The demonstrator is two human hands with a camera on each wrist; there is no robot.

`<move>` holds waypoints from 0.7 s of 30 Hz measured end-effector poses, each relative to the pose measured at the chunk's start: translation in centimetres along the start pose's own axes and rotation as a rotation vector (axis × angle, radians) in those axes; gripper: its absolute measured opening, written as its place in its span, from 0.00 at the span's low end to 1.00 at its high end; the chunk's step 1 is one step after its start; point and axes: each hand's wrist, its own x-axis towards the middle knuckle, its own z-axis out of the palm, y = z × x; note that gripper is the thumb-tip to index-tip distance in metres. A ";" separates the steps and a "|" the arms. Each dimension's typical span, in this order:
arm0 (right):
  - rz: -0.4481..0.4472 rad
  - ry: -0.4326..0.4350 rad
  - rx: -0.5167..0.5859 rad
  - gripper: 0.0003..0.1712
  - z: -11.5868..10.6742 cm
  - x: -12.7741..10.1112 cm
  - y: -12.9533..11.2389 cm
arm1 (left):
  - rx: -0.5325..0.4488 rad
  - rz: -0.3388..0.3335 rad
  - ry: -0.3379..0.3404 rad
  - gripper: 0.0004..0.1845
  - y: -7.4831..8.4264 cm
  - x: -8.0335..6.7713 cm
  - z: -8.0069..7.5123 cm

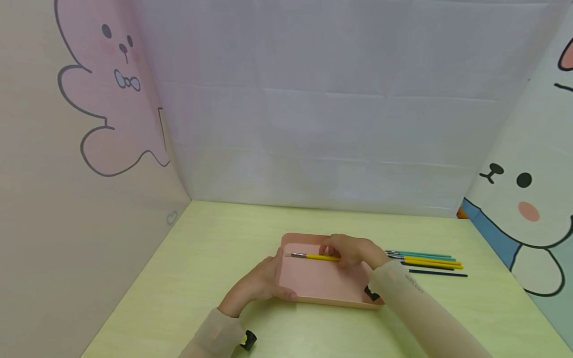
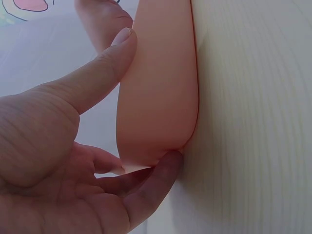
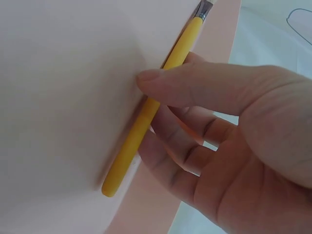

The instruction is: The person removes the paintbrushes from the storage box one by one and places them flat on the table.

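A shallow pink tray [image 1: 313,281] sits on the table in the middle of the head view. My left hand [image 1: 259,282] grips its near left corner, thumb on the front wall and fingers round the left end; the left wrist view shows the tray wall [image 2: 158,83] between them. Inside the tray, my right hand [image 1: 351,250] pinches a yellow-handled paintbrush [image 1: 317,257] between thumb and fingers. That brush handle [image 3: 129,151] lies close over the tray floor in the right wrist view, bristles pointing left in the head view.
Several paintbrushes [image 1: 431,261] with teal, yellow and dark handles lie on the pale wooden table [image 1: 224,238] right of the tray, partly behind the right wrist. A white sheet [image 1: 313,124] hangs at the back, and panels with cartoon animals stand at both sides.
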 end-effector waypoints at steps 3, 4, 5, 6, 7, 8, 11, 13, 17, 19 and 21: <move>0.003 0.001 0.013 0.26 0.0 -0.1 -0.1 | 0.014 -0.014 0.005 0.53 0.0 -0.1 0.0; 0.006 0.000 0.017 0.26 0.1 -0.1 -0.1 | 0.017 -0.018 0.007 0.54 0.0 -0.1 0.0; 0.011 0.000 0.022 0.26 0.1 0.0 0.0 | 0.021 -0.024 0.008 0.54 0.0 -0.1 0.0; 0.021 -0.001 0.027 0.26 0.2 0.0 0.0 | 0.025 -0.030 0.009 0.55 0.0 -0.1 0.0; 0.024 0.000 0.027 0.26 0.2 0.0 0.1 | 0.025 -0.036 0.010 0.55 0.1 -0.1 0.1; 0.024 0.001 0.025 0.26 0.2 0.0 0.2 | 0.026 -0.039 0.010 0.55 0.1 -0.1 0.1; 0.016 0.006 0.025 0.28 0.3 0.1 0.4 | 0.020 -0.045 0.009 0.55 0.1 0.0 0.1; 0.013 0.008 0.027 0.29 0.3 0.2 0.6 | 0.020 -0.041 0.009 0.55 0.1 0.0 0.1; 0.021 0.008 0.048 0.32 0.5 0.3 0.9 | 0.022 -0.028 0.006 0.55 0.1 0.1 0.1; 0.026 0.009 0.061 0.34 0.5 0.3 1.0 | 0.027 -0.026 0.007 0.56 0.1 0.0 0.1; 0.018 0.007 0.069 0.34 0.5 0.3 1.0 | 0.019 -0.022 0.006 0.55 0.2 0.0 0.1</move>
